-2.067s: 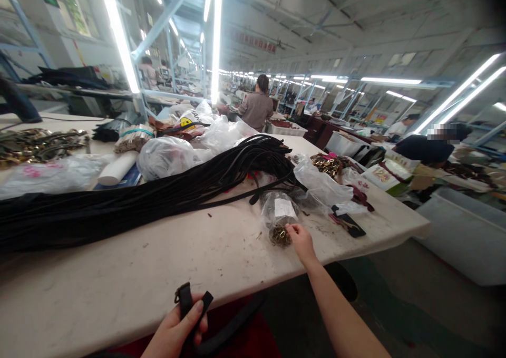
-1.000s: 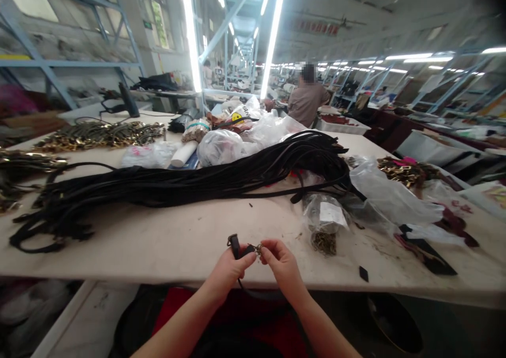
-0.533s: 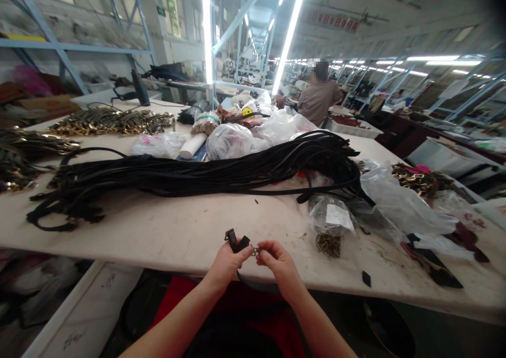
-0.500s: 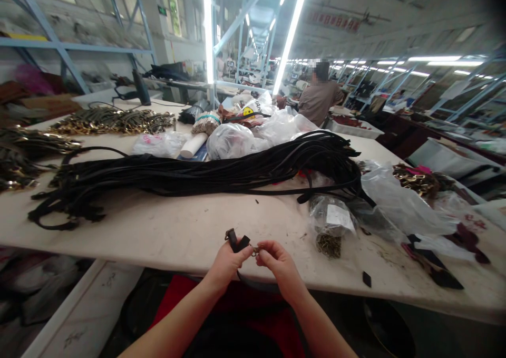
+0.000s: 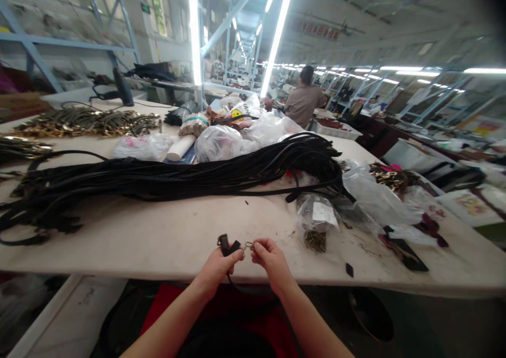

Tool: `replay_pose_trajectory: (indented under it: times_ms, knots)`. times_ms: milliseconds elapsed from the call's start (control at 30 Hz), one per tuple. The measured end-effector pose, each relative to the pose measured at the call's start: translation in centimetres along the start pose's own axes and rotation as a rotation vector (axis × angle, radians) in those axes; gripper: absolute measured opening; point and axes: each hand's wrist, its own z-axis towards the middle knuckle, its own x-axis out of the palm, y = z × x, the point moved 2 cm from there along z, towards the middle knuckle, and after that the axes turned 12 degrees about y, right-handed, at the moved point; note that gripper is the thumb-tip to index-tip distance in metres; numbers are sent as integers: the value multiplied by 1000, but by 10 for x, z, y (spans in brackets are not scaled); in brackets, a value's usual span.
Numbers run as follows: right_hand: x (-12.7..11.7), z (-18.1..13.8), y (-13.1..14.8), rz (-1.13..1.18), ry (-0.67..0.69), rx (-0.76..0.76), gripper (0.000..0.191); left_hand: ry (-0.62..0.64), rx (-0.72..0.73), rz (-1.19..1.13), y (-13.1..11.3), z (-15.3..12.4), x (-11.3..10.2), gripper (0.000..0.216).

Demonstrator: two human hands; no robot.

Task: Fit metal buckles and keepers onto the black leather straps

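— So, why do the hands meet at six o'clock, by the near edge of the pale table (image 5: 158, 247)?

— Presumably to bring small parts face to face. The left hand (image 5: 219, 263) pinches a flat black strap (image 5: 234, 247), thumb on top, likely steadying its short end.

— And the right hand (image 5: 270, 256)?

— It pinches a thin brass-coloured metal ring (image 5: 249, 244) by its three-o'clock side, perhaps so the opposite side is free. Whether ring and strap are joined, I cannot tell.

— What surrounds them?

— A clear plastic bag (image 5: 306, 209) of small brass-coloured metal pieces (image 5: 315, 241) lies at two o'clock, seemingly for easy reach. A long bundle of black straps (image 5: 177, 177) stretches from nine to one, probably leaving working room.
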Motion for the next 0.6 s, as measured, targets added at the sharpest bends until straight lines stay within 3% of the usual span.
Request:
replay_pose_trajectory:
  times_ms: [167,267,367,533,600]
  knots:
    - [-62,-7,3,29,-209,-66,40,-35,-89,58,8,5,-4,39]
    - [-88,-27,8,20,-244,-78,37,21,-156,93,10,10,2,43]
    - [-78,-42,10,-12,-139,-68,35,110,-187,147,4,10,16,39]
    - [-20,-46,4,-106,345,-35,35,291,-158,126,-9,4,36,37]
    - [-15,-45,2,-169,377,-60,35,293,-180,134,-8,1,35,37]
